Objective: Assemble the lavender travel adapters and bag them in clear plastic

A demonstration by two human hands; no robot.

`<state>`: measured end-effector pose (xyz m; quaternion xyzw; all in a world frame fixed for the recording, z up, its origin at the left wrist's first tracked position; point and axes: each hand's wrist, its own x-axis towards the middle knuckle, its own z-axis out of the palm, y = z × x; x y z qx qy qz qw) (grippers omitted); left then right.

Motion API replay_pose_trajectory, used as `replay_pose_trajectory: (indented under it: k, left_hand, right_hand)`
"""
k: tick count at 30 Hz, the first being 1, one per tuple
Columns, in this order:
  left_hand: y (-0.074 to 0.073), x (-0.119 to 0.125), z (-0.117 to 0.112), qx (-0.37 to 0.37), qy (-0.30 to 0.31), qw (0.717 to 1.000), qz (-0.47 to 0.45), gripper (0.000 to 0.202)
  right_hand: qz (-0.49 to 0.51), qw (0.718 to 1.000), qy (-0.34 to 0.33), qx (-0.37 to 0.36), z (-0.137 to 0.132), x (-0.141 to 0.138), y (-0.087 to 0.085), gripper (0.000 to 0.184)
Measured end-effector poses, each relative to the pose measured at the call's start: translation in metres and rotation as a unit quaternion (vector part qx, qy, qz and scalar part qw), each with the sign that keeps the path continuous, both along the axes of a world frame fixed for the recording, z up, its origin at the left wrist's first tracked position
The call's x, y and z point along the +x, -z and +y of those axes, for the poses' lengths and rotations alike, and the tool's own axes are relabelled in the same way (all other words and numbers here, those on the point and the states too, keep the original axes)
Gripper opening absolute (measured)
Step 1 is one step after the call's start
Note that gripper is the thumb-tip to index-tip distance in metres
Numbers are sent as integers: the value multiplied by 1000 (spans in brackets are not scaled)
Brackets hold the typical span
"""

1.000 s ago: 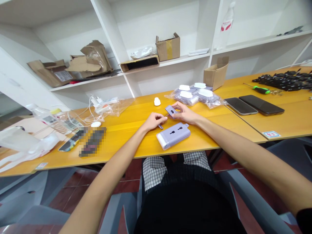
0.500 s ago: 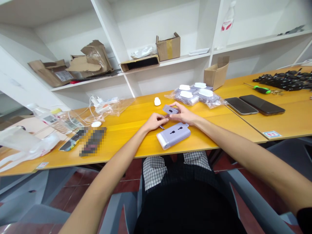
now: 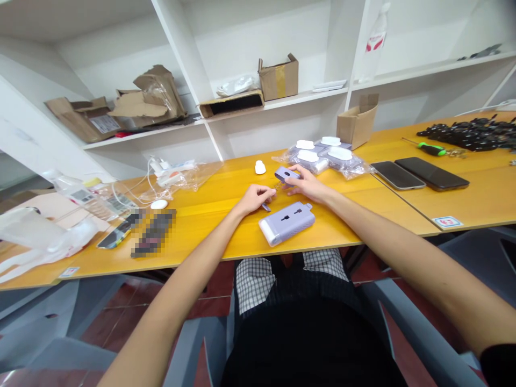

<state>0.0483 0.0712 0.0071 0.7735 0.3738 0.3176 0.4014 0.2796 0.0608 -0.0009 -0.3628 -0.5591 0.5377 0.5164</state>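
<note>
My right hand (image 3: 305,185) grips a small purple plastic piece with a dark oval hole (image 3: 281,172), raised above the table. My left hand (image 3: 257,199) is closed in a pinch to its left; what the fingers hold is too small to make out. A thin, fine coil-like part (image 3: 279,185) shows between the two hands. Under my left fingers a narrow purple strip (image 3: 265,207) sticks out. Just in front of both hands a purple block-shaped device (image 3: 289,223) lies on the table, with two dark connector shapes on top and a whitish end.
Behind my hands stands a small white part (image 3: 260,167). Bagged purple devices with white tops (image 3: 322,156) lie back right, near two phones (image 3: 431,173) and a green-black screwdriver (image 3: 432,149). Cables and plastic wrap (image 3: 173,174) are left. White shelves (image 3: 278,106) rise behind.
My right hand has moved slightly up and right with the purple piece, widening the gap to my left hand. The fine coil-like part now shows between them. The purple device stays put.
</note>
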Motion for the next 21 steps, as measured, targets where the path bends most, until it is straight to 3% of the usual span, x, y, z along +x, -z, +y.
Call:
replay_pose_trajectory:
  k: [6, 10, 12, 15, 18, 21]
  left_hand:
    - [3, 1, 8, 20, -45, 999, 7, 48]
    - [-16, -1, 3, 93, -104, 990, 31, 37]
    - [-30, -3, -14, 124, -118, 985, 34, 37]
    - [-44, -4, -59, 150, -72, 984, 61, 41]
    - [-41, -3, -107, 180, -7, 970, 163, 59]
    - [-27, -3, -131, 188, 10, 953, 236, 81]
  right_hand:
    - [-20, 996, 84, -25, 6, 5, -4, 42]
    - [-3, 989, 141, -43, 10, 15, -7, 48]
    - [-15, 986, 159, -44, 11, 22, -8, 49]
    - [-48, 984, 168, -38, 7, 32, -7, 48]
    - [-79, 983, 166, -22, -6, 45, -4, 51]
    - [-79, 978, 192, 10, -25, 63, 0, 55]
